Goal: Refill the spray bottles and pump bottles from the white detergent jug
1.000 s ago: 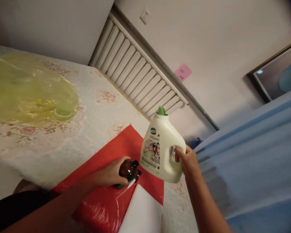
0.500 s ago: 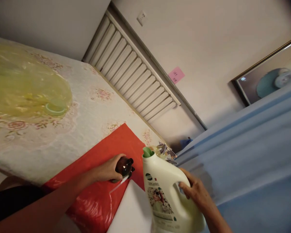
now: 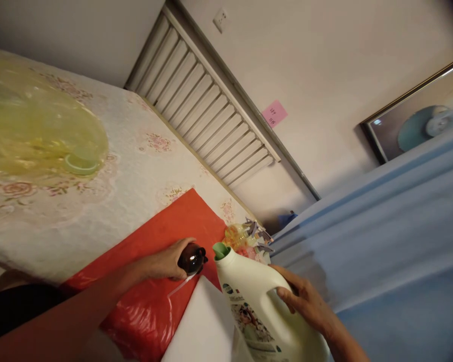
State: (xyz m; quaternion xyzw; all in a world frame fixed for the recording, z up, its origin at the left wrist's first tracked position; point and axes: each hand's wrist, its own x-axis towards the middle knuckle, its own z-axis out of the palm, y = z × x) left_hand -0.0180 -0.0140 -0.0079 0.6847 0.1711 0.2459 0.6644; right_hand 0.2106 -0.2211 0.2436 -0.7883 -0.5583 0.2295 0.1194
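Observation:
My left hand is wrapped round a small dark brown bottle with black parts at its mouth end. A thin whitish tube lies on the red plastic sheet just below the bottle. My right hand grips the handle of a large cream-coloured detergent jug, which has a picture label on its side. The jug leans left, and its open neck with a green spout is close beside the bottle, apart from it. No liquid is visible coming from the spout.
A yellow plastic bag with a pale green ring lies at the left of the floral tablecloth. Behind the jug are small clear and coloured items. A white board-like surface is below. A radiator and blue curtain stand beyond.
The jug has tipped further left, and its spout has come down and nearer to the brown bottle. My left hand and the bottle have hardly moved.

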